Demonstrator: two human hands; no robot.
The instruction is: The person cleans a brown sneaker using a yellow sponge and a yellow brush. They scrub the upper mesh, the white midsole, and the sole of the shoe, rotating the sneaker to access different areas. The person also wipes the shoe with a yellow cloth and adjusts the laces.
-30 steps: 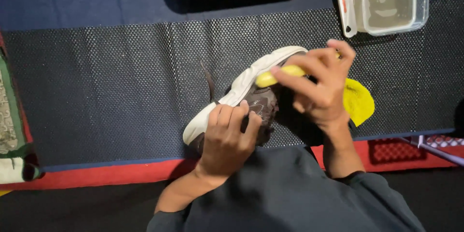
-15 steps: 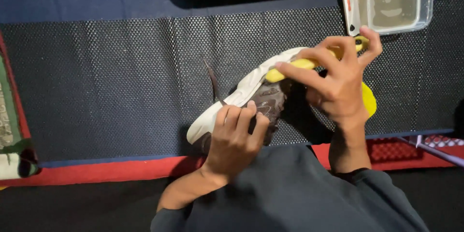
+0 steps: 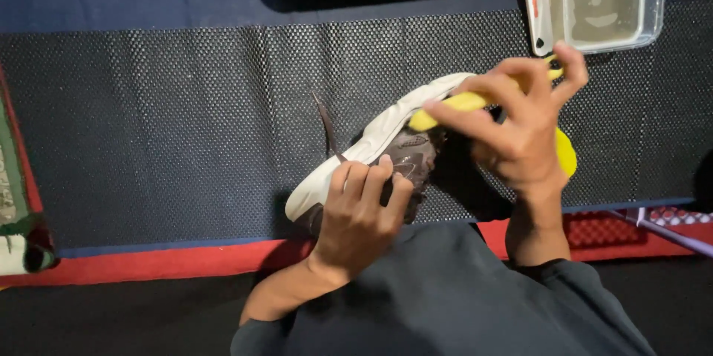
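Both hands [image 3: 356,215] partly hide shoe [image 3: 386,141], brush [image 3: 460,100].

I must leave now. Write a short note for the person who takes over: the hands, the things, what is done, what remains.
Left hand: holds the dark shoe with white sole on its side on the black mat.
Right hand: grips a yellow brush, held to the shoe's sole edge.
Clear tub stands at the mat's far right.
Done: cannot tell how much is cleaned.
Left: probably the rest of the shoe.

Home floor setup, prob. shoe-cleaning spot: black mesh mat [image 3: 186,126], clear water tub [image 3: 605,0], red rug [image 3: 148,259].
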